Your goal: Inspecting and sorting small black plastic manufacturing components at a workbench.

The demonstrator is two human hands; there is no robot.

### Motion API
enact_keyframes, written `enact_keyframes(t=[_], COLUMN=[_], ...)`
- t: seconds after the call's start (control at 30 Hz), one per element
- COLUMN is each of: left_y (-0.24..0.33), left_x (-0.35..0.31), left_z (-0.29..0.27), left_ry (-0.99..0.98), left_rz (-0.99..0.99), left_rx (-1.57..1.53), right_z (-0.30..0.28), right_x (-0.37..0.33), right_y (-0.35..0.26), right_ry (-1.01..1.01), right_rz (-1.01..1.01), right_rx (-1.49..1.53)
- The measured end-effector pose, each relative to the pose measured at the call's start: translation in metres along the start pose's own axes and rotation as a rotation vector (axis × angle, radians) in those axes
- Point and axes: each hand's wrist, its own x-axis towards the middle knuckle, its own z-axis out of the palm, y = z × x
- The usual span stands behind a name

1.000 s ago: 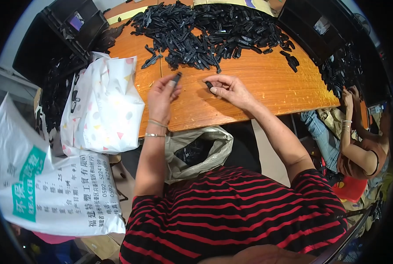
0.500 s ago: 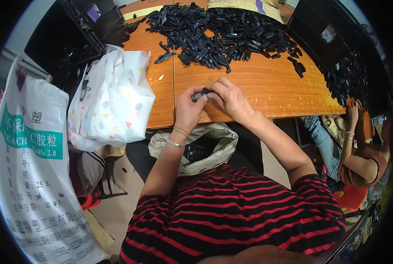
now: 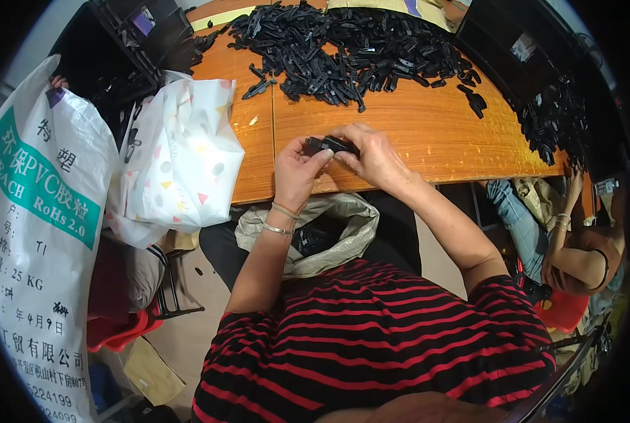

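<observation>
My left hand [image 3: 297, 166] pinches a small black plastic part [image 3: 318, 144] between thumb and fingers, just above the table's near edge. My right hand [image 3: 375, 156] closes on the other end of the black plastic, its thumb and fingertips meeting the left ones. Whether this is one part or two joined pieces I cannot tell. On my lap below lies an open woven sack [image 3: 361, 218] with black pieces inside. A large heap of black plastic parts [image 3: 315, 60] covers the far side of the wooden table [image 3: 428, 137].
A white patterned plastic bag [image 3: 181, 155] stands at the table's left. Beside it, a person's hand [image 3: 59, 82] holds up a large white printed sack [image 3: 54, 169]. Black crates [image 3: 498, 42] flank the table. At right sits another person [image 3: 576, 261] near more black parts [image 3: 548, 127].
The white printed sack at left has swung round and its face is now spread wider. Both my hands stay together; the black plastic between them has turned and shows more.
</observation>
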Motion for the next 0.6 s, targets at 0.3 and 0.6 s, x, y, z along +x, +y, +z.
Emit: enact_keyframes(t=[0.3, 0.6], left_y=[0.004, -0.006], left_x=[0.001, 0.004], left_z=[-0.006, -0.012], left_ry=[-0.101, -0.142], left_rz=[-0.047, 0.041], left_rx=[-0.038, -0.087], right_z=[-0.012, -0.005], right_x=[0.003, -0.007], right_y=[-0.008, -0.02], right_ry=[0.059, 0.038], right_rz=[0.101, 0.0], right_rx=[0.052, 0.0])
